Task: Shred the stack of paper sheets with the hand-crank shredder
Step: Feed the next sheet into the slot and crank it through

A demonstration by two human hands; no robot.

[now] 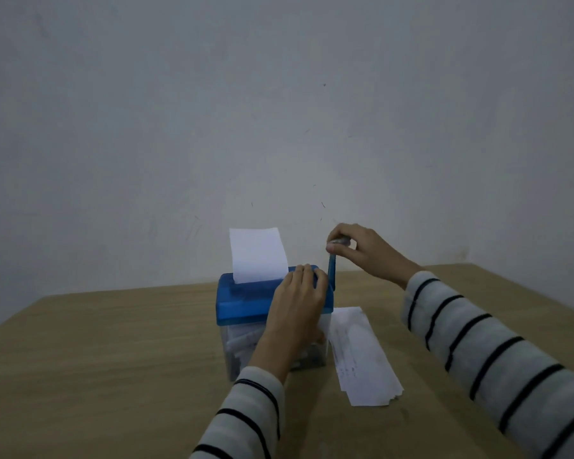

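Observation:
A hand-crank shredder (242,301) with a blue lid and a clear bin stands on the wooden table (113,359). A white sheet (258,255) stands upright in its slot. Shredded strips (242,342) lie in the bin. My left hand (295,303) rests on the right end of the lid, fingers over its top. My right hand (358,250) pinches the knob of the blue crank (332,270), which points up. A stack of paper sheets (362,356) lies flat on the table just right of the shredder.
A plain grey wall (279,111) rises behind the table's far edge. The table's right edge (544,293) runs diagonally under my right forearm. Bare wood spreads to the left of the shredder.

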